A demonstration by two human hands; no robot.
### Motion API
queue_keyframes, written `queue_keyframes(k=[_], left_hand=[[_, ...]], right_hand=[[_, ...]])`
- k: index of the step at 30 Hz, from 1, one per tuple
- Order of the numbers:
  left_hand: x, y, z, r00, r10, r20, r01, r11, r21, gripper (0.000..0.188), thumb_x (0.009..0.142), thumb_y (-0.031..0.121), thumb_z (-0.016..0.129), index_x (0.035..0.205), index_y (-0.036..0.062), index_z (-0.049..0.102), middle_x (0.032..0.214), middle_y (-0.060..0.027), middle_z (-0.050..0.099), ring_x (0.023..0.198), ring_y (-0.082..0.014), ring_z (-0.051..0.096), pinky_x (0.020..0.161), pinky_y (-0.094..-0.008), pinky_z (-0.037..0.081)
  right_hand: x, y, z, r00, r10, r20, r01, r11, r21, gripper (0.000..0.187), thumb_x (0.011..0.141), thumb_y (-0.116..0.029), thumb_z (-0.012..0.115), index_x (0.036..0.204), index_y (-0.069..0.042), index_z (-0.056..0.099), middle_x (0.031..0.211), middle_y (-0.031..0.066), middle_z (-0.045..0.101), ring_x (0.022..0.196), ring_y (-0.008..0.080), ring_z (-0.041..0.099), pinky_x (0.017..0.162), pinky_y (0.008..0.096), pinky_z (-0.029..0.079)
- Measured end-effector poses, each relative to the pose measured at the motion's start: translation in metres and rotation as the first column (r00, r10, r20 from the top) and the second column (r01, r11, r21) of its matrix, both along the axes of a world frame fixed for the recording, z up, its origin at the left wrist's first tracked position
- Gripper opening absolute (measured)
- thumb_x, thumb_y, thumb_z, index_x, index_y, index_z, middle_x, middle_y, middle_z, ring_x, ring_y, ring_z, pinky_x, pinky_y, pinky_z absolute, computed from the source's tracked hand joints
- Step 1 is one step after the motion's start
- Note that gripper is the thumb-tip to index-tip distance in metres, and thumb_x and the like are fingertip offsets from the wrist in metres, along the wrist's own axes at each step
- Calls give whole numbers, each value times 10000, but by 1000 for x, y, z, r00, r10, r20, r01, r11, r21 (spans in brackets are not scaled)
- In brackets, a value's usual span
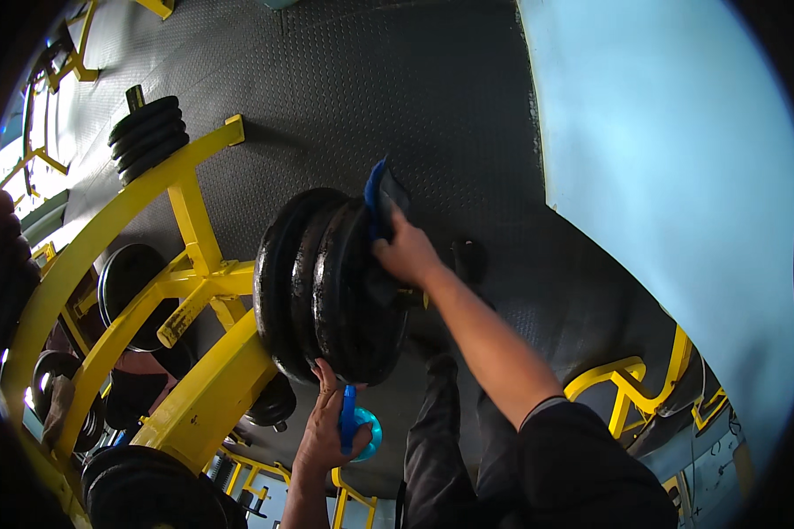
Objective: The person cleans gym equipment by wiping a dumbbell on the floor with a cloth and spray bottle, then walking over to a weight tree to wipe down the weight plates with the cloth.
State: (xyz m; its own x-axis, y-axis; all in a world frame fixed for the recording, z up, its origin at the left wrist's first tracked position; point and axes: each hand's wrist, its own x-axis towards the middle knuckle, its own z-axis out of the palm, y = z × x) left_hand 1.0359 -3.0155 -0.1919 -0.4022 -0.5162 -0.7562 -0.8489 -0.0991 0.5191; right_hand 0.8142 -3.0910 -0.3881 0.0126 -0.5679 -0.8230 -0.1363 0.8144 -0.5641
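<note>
Several black weight plates (304, 282), worn to bare metal along their rims, hang side by side on a bar of the yellow rack (205, 388). My right hand (408, 251) is closed on a blue and dark cloth (378, 196) at the upper edge of the outermost plate. Below the plates, my left hand (328, 430) grips a spray bottle (366, 436) with a blue head and a see-through teal body. The fingertips of that hand reach up to the plates' lower rims. Part of the bottle is hidden behind the palm.
A smaller stack of plates (150, 137) sits on the rack's far left post. More plates (132, 295) hang lower on the left. Black textured flooring (388, 97) meets a light blue wall (653, 115) on the right. Yellow equipment (631, 379) stands at the lower right.
</note>
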Motion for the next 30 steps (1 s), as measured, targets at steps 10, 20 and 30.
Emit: queue_keyframes(k=[10,20,30], left_hand=[[-4,4,-1,991,52,119,-60,996,62,575,646,201,713,1175,8,597,1557,-302,69,1202,-372,562,877,-389,526],[-11,6,-6,997,31,77,-34,999,34,564,668,190,726,1182,9,581,1574,-251,83,930,-266,679,817,-351,559],[-11,12,-9,999,-18,49,21,998,-63,597,672,200,739,1213,17,563,1568,-250,104,948,-263,676,834,-354,559]], right_hand=[[6,91,-106,987,7,160,86,818,-568,567,866,-129,621,1406,-135,448,1434,183,442,1307,371,439,1094,404,354],[72,215,-63,992,116,45,-101,961,-256,476,932,-246,536,1382,-109,462,1436,190,425,1357,354,371,1118,456,292],[126,209,7,632,-676,377,660,726,195,519,969,-195,528,1415,26,380,1402,159,465,1351,234,356,1107,297,252]])
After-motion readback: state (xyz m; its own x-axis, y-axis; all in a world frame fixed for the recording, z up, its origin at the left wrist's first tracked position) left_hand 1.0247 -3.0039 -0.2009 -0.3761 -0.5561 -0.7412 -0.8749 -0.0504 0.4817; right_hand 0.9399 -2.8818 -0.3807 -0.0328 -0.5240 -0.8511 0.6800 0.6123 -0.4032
